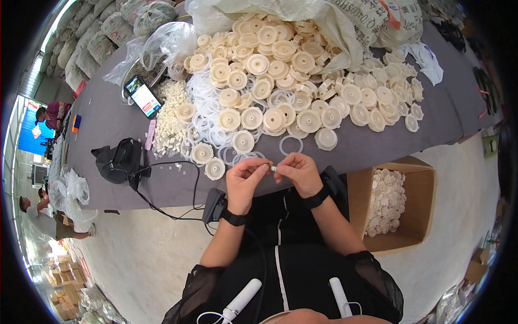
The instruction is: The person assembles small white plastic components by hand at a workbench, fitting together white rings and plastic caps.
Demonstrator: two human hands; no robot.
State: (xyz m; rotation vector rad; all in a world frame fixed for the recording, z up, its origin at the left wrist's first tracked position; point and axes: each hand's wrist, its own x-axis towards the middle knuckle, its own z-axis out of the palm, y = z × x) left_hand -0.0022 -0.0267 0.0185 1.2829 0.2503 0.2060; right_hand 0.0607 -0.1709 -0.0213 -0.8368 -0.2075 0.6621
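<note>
At the table's near edge my hands meet, fingertips close together. My left hand [244, 181] is closed in a pinch, and so is my right hand [300, 174]. Between their fingertips is a small pale cylindrical plastic piece [273, 168], partly hidden by the fingers. Just beyond my hands lies a translucent ring [291, 144]. Cream round plastic caps [252, 117] spread across the table behind it in a large heap. A heap of clear white rings [204, 102] sits to their left, and beside that are many small cream plastic pieces [171, 116].
On the grey table [372, 146] lie a phone [143, 97], a black cap-like item [120, 161] and a black cable [178, 163]. A cardboard box [418, 208] of pale parts stands below right. Sacks [377, 24] lie at the back. Other people [51, 218] are far left.
</note>
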